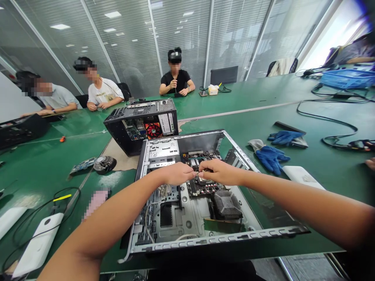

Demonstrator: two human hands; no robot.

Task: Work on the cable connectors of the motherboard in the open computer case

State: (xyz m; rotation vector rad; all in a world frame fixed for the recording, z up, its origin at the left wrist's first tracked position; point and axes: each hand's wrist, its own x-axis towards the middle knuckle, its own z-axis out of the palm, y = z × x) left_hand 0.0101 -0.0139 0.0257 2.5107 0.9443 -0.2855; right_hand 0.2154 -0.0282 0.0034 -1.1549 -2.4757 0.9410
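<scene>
An open computer case [187,236] lies on its side in front of me. Over the motherboard [202,190] inside it, my left hand [180,173] and my right hand [217,171] meet with their fingertips close together. Both are closed in a pinch near the processor socket area; whatever they grip is too small and hidden to name. A finned heat sink [227,205] sits in the case below my right hand. Beside it, nearer me, lies a flat green circuit board [221,225]. Cables [148,218] run along the case's left side.
Behind stands a second case [140,128] with a red fan. A round cooler [104,164] and a circuit board [83,166] lie left; blue gloves [271,158] and a white device [303,177] lie right. Several people sit around the green table [234,101].
</scene>
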